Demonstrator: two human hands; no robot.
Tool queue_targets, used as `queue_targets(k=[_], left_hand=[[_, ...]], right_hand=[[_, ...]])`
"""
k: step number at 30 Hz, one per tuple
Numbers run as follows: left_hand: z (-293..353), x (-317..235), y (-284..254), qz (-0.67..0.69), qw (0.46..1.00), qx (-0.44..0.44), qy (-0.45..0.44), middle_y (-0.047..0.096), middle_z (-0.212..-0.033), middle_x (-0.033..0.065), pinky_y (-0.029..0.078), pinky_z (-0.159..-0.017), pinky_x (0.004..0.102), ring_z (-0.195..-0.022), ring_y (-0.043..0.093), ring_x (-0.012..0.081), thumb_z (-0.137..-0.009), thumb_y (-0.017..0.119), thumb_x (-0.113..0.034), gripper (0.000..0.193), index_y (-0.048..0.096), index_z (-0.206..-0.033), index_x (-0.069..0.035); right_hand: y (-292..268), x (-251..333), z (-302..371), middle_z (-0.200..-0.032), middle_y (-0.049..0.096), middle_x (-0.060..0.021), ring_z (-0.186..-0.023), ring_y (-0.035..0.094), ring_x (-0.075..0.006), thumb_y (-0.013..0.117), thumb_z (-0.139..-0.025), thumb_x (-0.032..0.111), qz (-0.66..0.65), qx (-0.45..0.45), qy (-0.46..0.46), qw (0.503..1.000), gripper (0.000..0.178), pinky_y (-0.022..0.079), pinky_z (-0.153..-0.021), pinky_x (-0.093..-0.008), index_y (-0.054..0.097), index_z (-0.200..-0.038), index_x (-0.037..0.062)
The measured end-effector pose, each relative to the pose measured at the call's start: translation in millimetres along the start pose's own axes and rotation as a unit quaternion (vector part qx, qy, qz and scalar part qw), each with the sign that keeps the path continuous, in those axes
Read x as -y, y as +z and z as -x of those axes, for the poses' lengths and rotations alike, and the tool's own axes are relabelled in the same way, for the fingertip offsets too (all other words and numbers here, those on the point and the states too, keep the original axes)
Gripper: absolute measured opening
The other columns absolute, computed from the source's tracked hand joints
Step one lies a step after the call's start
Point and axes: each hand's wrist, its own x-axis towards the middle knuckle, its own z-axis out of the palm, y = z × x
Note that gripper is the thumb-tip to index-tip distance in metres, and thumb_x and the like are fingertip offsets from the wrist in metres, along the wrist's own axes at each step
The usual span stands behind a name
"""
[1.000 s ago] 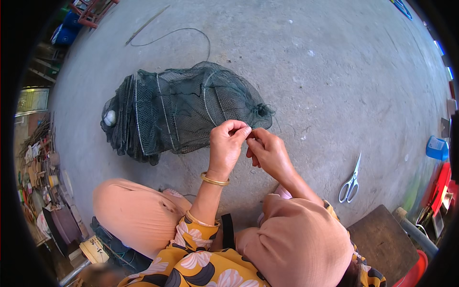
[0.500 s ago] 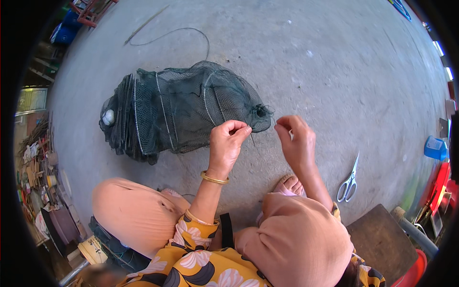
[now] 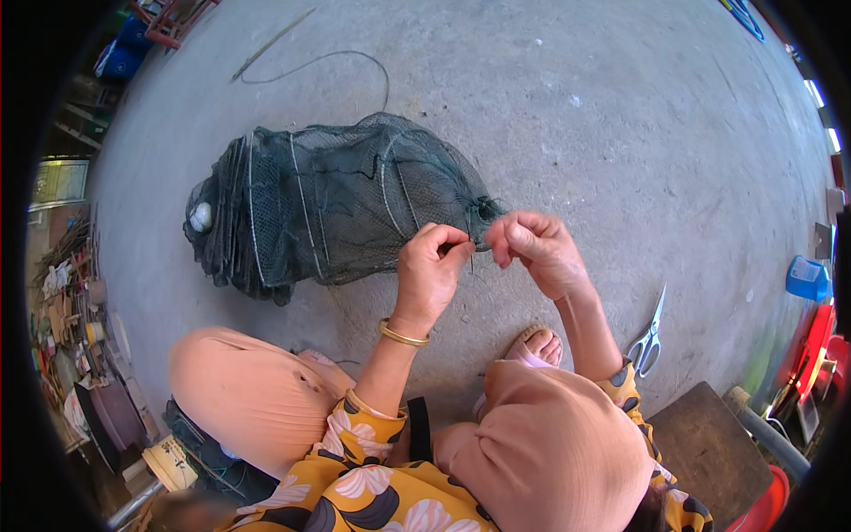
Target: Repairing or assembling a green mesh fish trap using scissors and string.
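A dark green mesh net trap (image 3: 346,195) with thin hoops lies on the concrete floor in front of me, its left part bunched in folds. Its right end is gathered into a knot. Just below that end, my left hand (image 3: 430,277) pinches a thin dark string between thumb and fingertips; a short bit hangs under them. My right hand (image 3: 542,254) is to the right of the gathered end, fingers curled in and slightly blurred. Whatever it may hold is too fine to make out. A white ball-like float (image 3: 202,216) shows at the folded left end.
Scissors (image 3: 654,328) lie on the floor beyond my right forearm. A brown board (image 3: 709,452) is at lower right, near a blue container (image 3: 807,277). A loose cord (image 3: 387,84) curls behind the net. Mixed clutter lines the left side, with a cream tub (image 3: 170,463) closer by.
My right hand has moved left, nearer the net's gathered end, and its wrist has turned. My left hand has shifted slightly to the right. The net stays in place.
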Motion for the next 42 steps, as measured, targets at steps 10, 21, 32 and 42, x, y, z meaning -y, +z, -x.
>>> queue_targets(k=[10,21,32,42], left_hand=[[6,0,5,-0.084,0.986,-0.031,0.143,0.059,-0.076,0.0087,0.046,-0.058,0.0309,-0.064,0.059,0.0210,-0.075,0.069,0.004,0.010,0.065,-0.083,-0.001],[-2,7,9,-0.037,0.988,-0.038,0.143,0.059,-0.075,0.0074,0.045,-0.056,0.0288,-0.061,0.055,0.0169,-0.075,0.071,0.002,0.009,0.065,-0.081,0.000],[4,15,10,-0.097,0.979,-0.045,0.173,0.058,-0.078,0.0080,0.046,-0.057,0.0326,-0.064,0.057,0.0219,-0.076,0.069,0.002,0.010,0.062,-0.082,-0.002],[4,15,13,-0.085,0.977,0.003,0.197,0.057,-0.078,0.0081,0.047,-0.059,0.0328,-0.066,0.058,0.0226,-0.074,0.069,0.003,0.011,0.065,-0.082,-0.002]], right_hand=[[27,23,-12,-0.071,0.067,-0.0128,-0.065,0.065,-0.0211,0.067,-0.079,0.013,0.438,-0.050,-0.028,0.897,0.016,0.050,-0.061,-0.0324,0.071,-0.089,0.0010],[-7,124,85,-0.083,0.053,-0.0072,-0.081,0.055,-0.0237,0.044,-0.100,0.025,-0.102,-0.086,-0.237,0.962,0.015,0.048,-0.081,-0.0458,0.042,-0.097,0.0097],[25,122,233,-0.049,0.042,-0.0032,-0.043,0.042,-0.0121,0.063,-0.085,0.012,0.554,-0.288,0.217,0.751,0.032,0.030,-0.043,-0.0289,0.058,-0.114,0.0008],[-76,82,394,-0.056,0.049,-0.0040,-0.054,0.041,-0.0086,0.058,-0.090,0.017,0.538,-0.485,0.229,0.651,0.029,0.036,-0.051,-0.0299,0.056,-0.069,-0.0027]])
